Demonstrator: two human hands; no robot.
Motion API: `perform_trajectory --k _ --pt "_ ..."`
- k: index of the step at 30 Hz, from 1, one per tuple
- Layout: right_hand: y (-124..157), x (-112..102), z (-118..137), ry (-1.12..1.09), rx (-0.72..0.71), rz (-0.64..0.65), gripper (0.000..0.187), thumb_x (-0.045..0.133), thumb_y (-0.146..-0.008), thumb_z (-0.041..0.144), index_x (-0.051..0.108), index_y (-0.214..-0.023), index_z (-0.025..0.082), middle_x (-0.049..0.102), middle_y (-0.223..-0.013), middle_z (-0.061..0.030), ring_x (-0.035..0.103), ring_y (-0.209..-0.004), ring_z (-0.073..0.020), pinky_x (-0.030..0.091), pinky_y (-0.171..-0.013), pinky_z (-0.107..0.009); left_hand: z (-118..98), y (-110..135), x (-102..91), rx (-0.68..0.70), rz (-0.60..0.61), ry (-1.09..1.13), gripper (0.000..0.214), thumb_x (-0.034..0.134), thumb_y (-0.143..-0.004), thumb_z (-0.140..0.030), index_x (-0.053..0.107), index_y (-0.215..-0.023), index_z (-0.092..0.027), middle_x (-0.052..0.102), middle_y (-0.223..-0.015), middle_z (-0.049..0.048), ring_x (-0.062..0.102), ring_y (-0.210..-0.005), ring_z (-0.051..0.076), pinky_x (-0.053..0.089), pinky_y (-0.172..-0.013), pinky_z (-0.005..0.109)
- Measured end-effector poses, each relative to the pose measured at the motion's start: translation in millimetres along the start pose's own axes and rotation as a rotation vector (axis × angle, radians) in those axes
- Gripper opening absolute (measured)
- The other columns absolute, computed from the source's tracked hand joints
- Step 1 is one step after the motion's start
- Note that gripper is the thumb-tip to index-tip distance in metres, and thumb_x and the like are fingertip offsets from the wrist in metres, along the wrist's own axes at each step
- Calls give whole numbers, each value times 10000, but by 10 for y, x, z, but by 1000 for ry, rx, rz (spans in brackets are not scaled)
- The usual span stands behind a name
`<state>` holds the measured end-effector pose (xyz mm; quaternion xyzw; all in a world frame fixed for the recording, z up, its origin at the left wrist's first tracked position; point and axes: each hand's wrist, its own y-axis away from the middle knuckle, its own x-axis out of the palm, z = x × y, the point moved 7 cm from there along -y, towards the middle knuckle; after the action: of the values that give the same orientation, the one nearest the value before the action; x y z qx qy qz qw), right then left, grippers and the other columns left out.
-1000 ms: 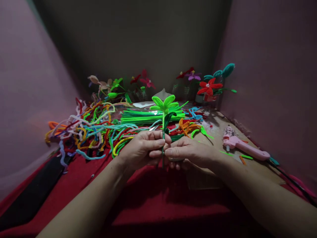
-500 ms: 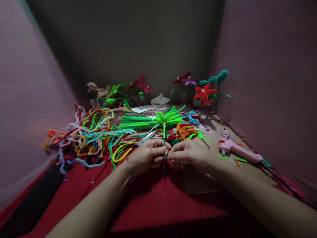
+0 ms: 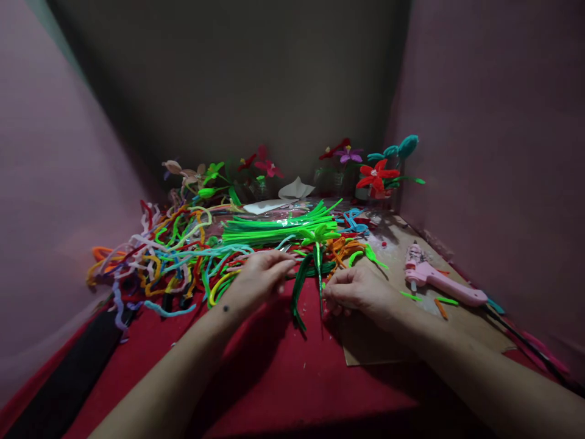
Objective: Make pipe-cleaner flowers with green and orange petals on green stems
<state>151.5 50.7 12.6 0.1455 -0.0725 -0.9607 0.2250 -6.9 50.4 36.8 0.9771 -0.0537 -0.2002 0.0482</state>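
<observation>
Dim corner between pinkish walls (image 3: 493,152) on 2 sides, with a red cloth (image 3: 283,384) spread underneath. Pinching the stem of 1 green flower (image 3: 319,236) in the right hand (image 3: 361,289), between thumb and fingertips, with bloom uppermost, near mid-view above the cloth. Bending the fingers of the left hand (image 3: 262,274) loosely, around nothing visible, just beside drooping dark green strands (image 3: 298,292); cannot tell whether touching them. Just beyond, a bundle of bright green pipe cleaners (image 3: 274,230). To the right, curled orange pieces (image 3: 342,250), then, on cardboard (image 3: 379,347), a pink glue gun (image 3: 439,281). Off left, a tangled multicoloured heap (image 3: 169,256). Farthest back, fuzzy blooms, including 1 purple flower (image 3: 348,154) and 1 red flower (image 3: 376,177).
</observation>
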Motion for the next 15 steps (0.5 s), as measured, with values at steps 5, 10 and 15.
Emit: perform_trajectory --k 5,10,15 --pt "23 28 27 -20 -9 36 190 527 -655 155 597 -481 124 564 -476 -25 479 -419 -78 338 -408 -192 148 209 -609 74 -183 -940 203 455 -782 -354 568 -814 -188 604 -837 59 555 -786 204 402 -671 290" --pt "12 60 -14 -60 27 58 189 509 -667 166 572 -493 127 568 -490 -25 482 -426 -75 338 -423 -193 499 170 -576 -16 -85 -1152 223 425 -763 -244 514 -957 -180 586 -994 115 558 -911 243 407 -727 325" --pt "1 57 -55 -124 12 101 182 538 -683 221 572 -527 135 579 -514 -25 498 -442 -88 343 -424 -202 474 217 -629 -82 -52 -946 238 459 -704 -260 492 -929 -188 581 -777 38 555 -700 196 397 -620 283"
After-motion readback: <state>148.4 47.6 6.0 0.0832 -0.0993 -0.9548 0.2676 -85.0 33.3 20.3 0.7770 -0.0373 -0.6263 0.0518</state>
